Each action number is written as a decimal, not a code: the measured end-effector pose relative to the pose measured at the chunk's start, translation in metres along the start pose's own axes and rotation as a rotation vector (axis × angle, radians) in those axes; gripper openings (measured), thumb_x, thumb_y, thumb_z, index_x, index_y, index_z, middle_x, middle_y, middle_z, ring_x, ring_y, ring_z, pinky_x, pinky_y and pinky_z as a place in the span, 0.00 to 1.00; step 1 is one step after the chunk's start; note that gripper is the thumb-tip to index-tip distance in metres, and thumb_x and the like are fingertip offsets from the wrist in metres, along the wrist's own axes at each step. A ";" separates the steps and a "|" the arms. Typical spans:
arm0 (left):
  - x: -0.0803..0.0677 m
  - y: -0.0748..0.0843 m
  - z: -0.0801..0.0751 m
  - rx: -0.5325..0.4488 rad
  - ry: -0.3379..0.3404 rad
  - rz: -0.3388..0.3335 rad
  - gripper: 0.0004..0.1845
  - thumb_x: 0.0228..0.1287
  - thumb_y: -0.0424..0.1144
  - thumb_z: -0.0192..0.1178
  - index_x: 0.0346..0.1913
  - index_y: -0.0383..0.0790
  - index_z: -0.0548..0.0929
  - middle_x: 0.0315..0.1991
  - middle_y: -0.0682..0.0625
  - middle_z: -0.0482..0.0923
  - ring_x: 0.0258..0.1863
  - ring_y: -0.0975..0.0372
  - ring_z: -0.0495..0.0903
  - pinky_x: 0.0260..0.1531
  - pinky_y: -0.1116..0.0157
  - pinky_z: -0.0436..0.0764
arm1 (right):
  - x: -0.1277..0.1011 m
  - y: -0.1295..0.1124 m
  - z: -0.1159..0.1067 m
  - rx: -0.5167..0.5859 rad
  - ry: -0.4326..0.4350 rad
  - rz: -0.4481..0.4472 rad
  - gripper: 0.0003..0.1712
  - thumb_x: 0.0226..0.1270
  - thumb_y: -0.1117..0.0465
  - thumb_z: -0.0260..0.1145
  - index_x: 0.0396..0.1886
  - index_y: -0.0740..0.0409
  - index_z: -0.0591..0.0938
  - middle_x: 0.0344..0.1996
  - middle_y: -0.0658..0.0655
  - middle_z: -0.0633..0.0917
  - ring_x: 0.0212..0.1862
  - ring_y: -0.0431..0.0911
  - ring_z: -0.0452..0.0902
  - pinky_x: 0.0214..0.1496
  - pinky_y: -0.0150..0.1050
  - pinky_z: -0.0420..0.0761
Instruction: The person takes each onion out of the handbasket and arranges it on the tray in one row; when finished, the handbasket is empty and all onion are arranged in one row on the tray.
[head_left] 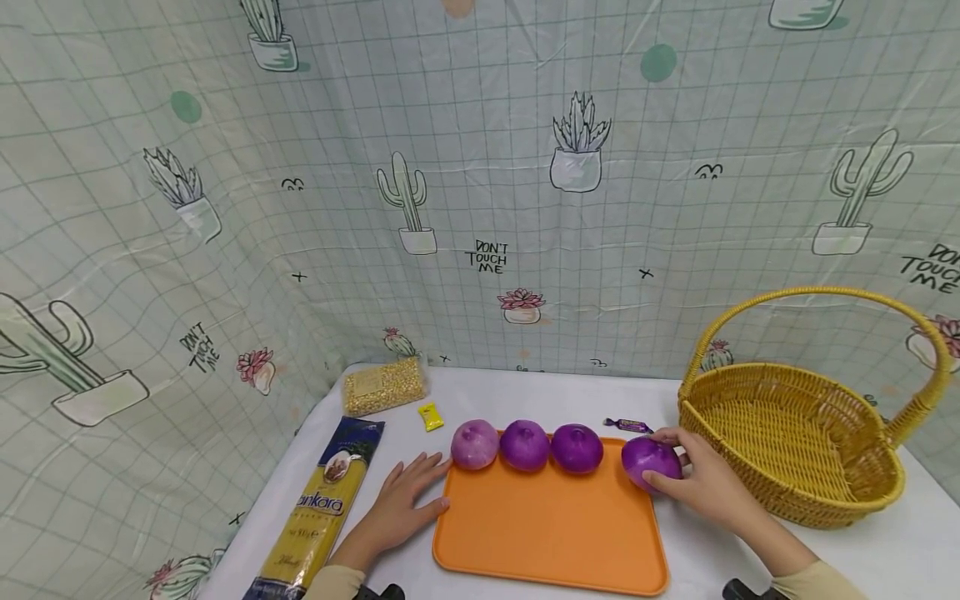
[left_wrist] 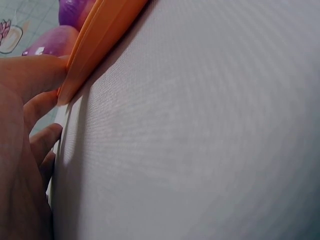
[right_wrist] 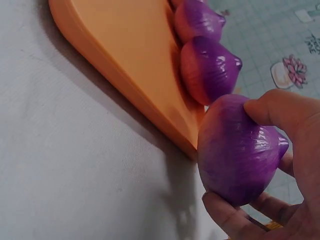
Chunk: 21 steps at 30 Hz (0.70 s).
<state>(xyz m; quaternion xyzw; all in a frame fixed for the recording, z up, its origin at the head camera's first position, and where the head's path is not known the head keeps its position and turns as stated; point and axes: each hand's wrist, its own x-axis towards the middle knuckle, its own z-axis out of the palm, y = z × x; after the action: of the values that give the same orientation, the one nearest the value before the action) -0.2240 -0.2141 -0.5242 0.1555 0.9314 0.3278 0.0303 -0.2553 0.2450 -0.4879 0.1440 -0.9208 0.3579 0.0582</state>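
Far left of the head view, a long pasta packet (head_left: 322,508) lies on the white table (head_left: 862,558), with a bag of kernels (head_left: 384,387) above it and a small yellow sweet (head_left: 431,416) just to its right. Moving in: the left hand (head_left: 401,504) lies flat, fingers straight and relaxed, pressed against the left edge of the orange tray (head_left: 551,533). The left wrist view confirms it, fingertips (left_wrist: 37,75) right up against the tray's rim, gripping nothing.

Along the tray's upper edge sit three purple onions (head_left: 525,444) in a row, the leftmost paler and pinker. Then the fourth purple onion (head_left: 651,461), at the tray's upper right corner, and the right hand (head_left: 708,483) has it: thumb on top, fingers curled beneath, a full wrap around the bulb. In the right wrist view it hangs at the tray's edge, clear of the table.

It looks glossy, deep violet with fine lengthwise streaks and a pointed tip. I'd judge it firm, fairly light and a bit slick, so grip round the widest part.

Just above sits a purple wrapped candy (head_left: 628,426), and at the right edge the yellow wicker basket (head_left: 795,450).
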 end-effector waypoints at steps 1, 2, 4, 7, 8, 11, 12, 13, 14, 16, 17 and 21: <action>0.000 -0.001 0.000 0.001 -0.001 -0.001 0.33 0.71 0.55 0.61 0.73 0.44 0.72 0.76 0.40 0.64 0.78 0.42 0.53 0.75 0.36 0.40 | 0.001 -0.001 0.001 -0.006 0.002 0.003 0.33 0.58 0.50 0.79 0.59 0.59 0.77 0.53 0.63 0.80 0.43 0.48 0.77 0.37 0.36 0.80; 0.001 -0.001 0.001 0.002 -0.001 -0.003 0.33 0.71 0.55 0.61 0.74 0.44 0.72 0.76 0.40 0.64 0.78 0.42 0.53 0.75 0.37 0.40 | 0.002 -0.002 0.002 -0.014 0.006 0.003 0.33 0.58 0.50 0.79 0.59 0.59 0.77 0.53 0.63 0.80 0.44 0.48 0.77 0.37 0.35 0.80; 0.001 -0.003 0.002 0.009 -0.004 -0.005 0.33 0.71 0.56 0.60 0.74 0.45 0.72 0.76 0.41 0.64 0.78 0.42 0.53 0.75 0.37 0.40 | 0.004 -0.004 0.004 -0.025 0.014 -0.001 0.34 0.58 0.50 0.80 0.59 0.59 0.77 0.54 0.63 0.80 0.44 0.49 0.77 0.37 0.35 0.81; 0.002 -0.004 0.002 0.013 -0.006 -0.005 0.34 0.71 0.57 0.60 0.74 0.45 0.72 0.76 0.41 0.63 0.78 0.43 0.53 0.75 0.37 0.40 | 0.008 -0.007 0.007 -0.035 0.022 -0.007 0.34 0.58 0.50 0.79 0.59 0.59 0.78 0.54 0.65 0.79 0.45 0.51 0.78 0.38 0.37 0.82; 0.002 -0.004 0.002 0.012 -0.006 -0.003 0.34 0.72 0.57 0.60 0.74 0.45 0.72 0.76 0.41 0.63 0.78 0.43 0.53 0.75 0.37 0.40 | 0.009 -0.008 0.008 -0.038 0.025 -0.009 0.33 0.58 0.50 0.79 0.59 0.58 0.78 0.54 0.65 0.79 0.45 0.52 0.78 0.38 0.38 0.83; 0.002 -0.005 0.001 0.011 -0.001 0.005 0.33 0.72 0.56 0.60 0.74 0.45 0.72 0.76 0.41 0.63 0.78 0.43 0.53 0.75 0.37 0.40 | 0.012 -0.012 0.011 -0.052 0.027 -0.011 0.33 0.59 0.50 0.79 0.60 0.58 0.79 0.54 0.68 0.79 0.47 0.56 0.78 0.42 0.46 0.85; 0.002 -0.005 0.001 0.013 0.000 0.008 0.33 0.72 0.56 0.60 0.74 0.45 0.72 0.76 0.41 0.64 0.78 0.43 0.53 0.75 0.37 0.40 | 0.013 -0.013 0.012 -0.060 0.026 -0.010 0.33 0.59 0.49 0.79 0.60 0.58 0.79 0.54 0.68 0.79 0.49 0.59 0.78 0.44 0.50 0.85; 0.001 -0.005 0.001 0.010 0.001 0.011 0.33 0.72 0.56 0.60 0.74 0.44 0.72 0.76 0.41 0.64 0.78 0.43 0.53 0.75 0.37 0.40 | 0.014 -0.013 0.013 -0.069 0.025 -0.010 0.33 0.59 0.49 0.78 0.60 0.58 0.79 0.54 0.69 0.78 0.51 0.61 0.77 0.46 0.54 0.85; 0.001 -0.005 0.001 0.006 0.002 0.012 0.33 0.72 0.56 0.60 0.74 0.44 0.72 0.76 0.40 0.64 0.78 0.42 0.53 0.75 0.37 0.40 | 0.015 -0.014 0.014 -0.078 0.026 -0.009 0.33 0.59 0.49 0.78 0.60 0.57 0.79 0.55 0.69 0.78 0.53 0.64 0.76 0.48 0.58 0.84; 0.001 -0.004 0.001 0.001 0.005 0.016 0.33 0.72 0.55 0.60 0.74 0.44 0.72 0.76 0.40 0.64 0.78 0.42 0.54 0.75 0.36 0.40 | 0.017 -0.016 0.017 -0.092 0.026 -0.009 0.33 0.59 0.49 0.78 0.61 0.57 0.80 0.56 0.70 0.78 0.57 0.68 0.73 0.52 0.65 0.82; 0.001 -0.004 0.000 -0.003 0.008 0.017 0.33 0.72 0.55 0.60 0.74 0.44 0.72 0.76 0.40 0.64 0.78 0.42 0.54 0.75 0.37 0.40 | 0.018 -0.016 0.018 -0.098 0.026 -0.009 0.34 0.60 0.48 0.78 0.62 0.56 0.80 0.56 0.70 0.78 0.58 0.69 0.71 0.53 0.67 0.80; -0.001 -0.003 0.000 -0.009 0.017 0.029 0.32 0.72 0.54 0.61 0.73 0.44 0.73 0.76 0.41 0.64 0.78 0.42 0.54 0.75 0.37 0.40 | 0.019 -0.018 0.022 -0.110 0.029 -0.013 0.35 0.60 0.47 0.77 0.64 0.56 0.80 0.58 0.69 0.78 0.60 0.70 0.70 0.54 0.70 0.78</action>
<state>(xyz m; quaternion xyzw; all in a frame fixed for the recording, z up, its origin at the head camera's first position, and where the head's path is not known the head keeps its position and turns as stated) -0.2243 -0.2164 -0.5262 0.1661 0.9277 0.3339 0.0183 -0.2681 0.2133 -0.4879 0.1412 -0.9372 0.3083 0.0816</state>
